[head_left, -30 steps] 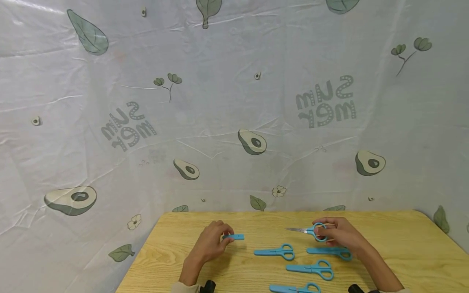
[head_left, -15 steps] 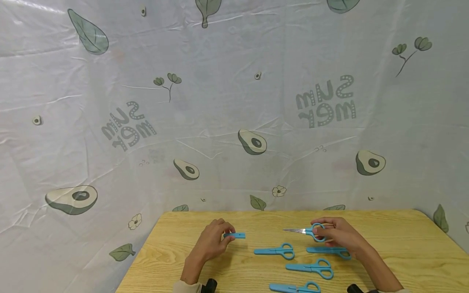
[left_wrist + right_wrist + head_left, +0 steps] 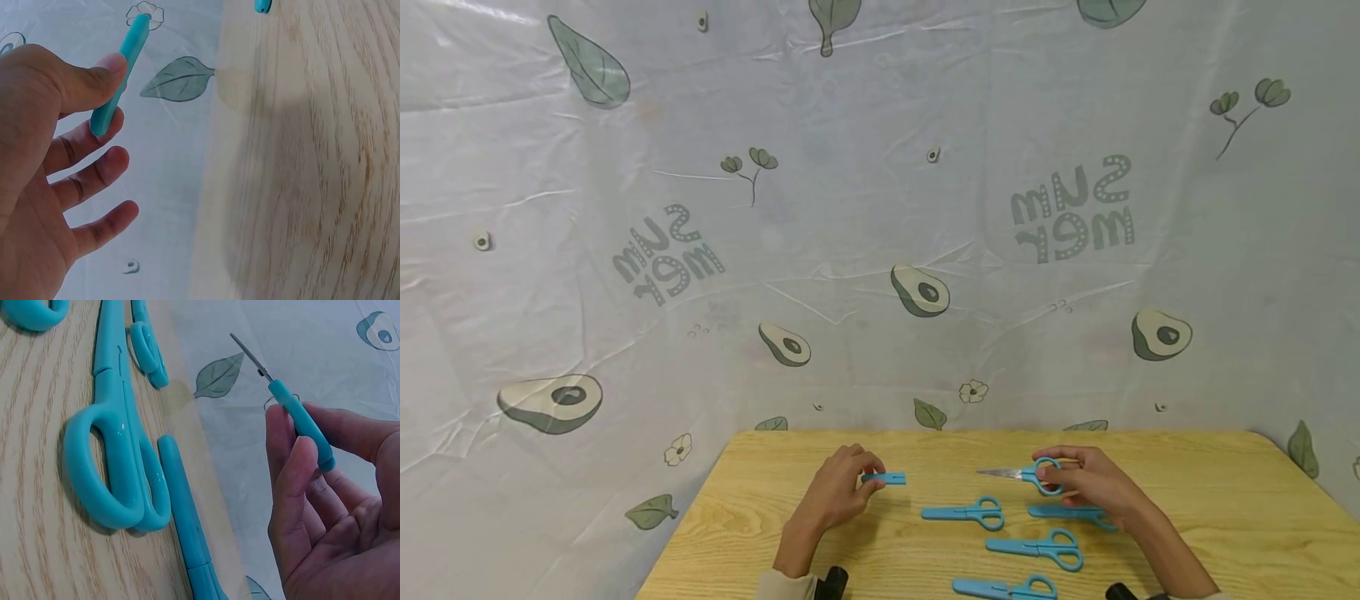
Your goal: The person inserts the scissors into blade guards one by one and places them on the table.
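My left hand [image 3: 837, 492] pinches a blue scissors cover [image 3: 892, 478] between thumb and index finger above the table's left part. In the left wrist view the cover [image 3: 119, 78] is tilted and the other fingers are spread below it. With my right hand [image 3: 1093, 482] I hold a pair of scissors [image 3: 1030, 474] by its blue handle loops; its bare metal blades are together and point left toward the cover, a gap apart from it. The right wrist view has these scissors [image 3: 303, 422] edge-on in the fingertips. Below my right hand lies a sheathed pair [image 3: 1063, 511], its handle partly hidden by the wrist.
More sheathed blue scissors lie on the wooden table [image 3: 737, 517]: one pair [image 3: 958, 514] at the middle, another [image 3: 1037, 547] nearer, and one [image 3: 1000, 588] at the bottom edge of the view. A printed plastic sheet [image 3: 850, 208] hangs behind the table.
The cover and the scissors have come slightly closer together, the cover moving right and the scissors left. Both hands keep their hold. The head view has shifted a little.
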Demonstrator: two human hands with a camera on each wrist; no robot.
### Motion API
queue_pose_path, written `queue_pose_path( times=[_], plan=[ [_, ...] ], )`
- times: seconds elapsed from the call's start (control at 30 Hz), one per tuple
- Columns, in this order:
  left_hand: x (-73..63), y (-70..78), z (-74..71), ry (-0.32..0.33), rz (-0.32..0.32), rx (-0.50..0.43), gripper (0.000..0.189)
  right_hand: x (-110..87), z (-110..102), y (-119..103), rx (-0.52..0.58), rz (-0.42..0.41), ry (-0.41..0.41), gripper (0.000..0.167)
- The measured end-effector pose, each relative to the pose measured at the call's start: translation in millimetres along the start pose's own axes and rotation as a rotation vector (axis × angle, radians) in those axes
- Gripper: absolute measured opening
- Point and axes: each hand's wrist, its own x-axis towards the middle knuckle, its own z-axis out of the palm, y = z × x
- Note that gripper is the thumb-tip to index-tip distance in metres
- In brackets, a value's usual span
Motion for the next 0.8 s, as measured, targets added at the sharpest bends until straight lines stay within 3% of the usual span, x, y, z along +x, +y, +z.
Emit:
queue_pose_path(
  times=[0.2,0.5,0.8],
  plan=[
    [2.7,4.0,0.1,-0.003,-0.020,-0.018,0.006,0.3,1.7,0.4,0.019,-0.009,-0.009,0.052],
    [5.2,8.3,1.3,0.005,-0.004,-0.033,0.004,-2.5,8.4,-1.2,0.068,-0.023,-0.029,0.048],
    [5.4,14.2,0.8,0.022,0.021,-0.065,0.005,-6.8,16.2,-5.5,0.103,0.013,-0.004,0.049]
  ],
)
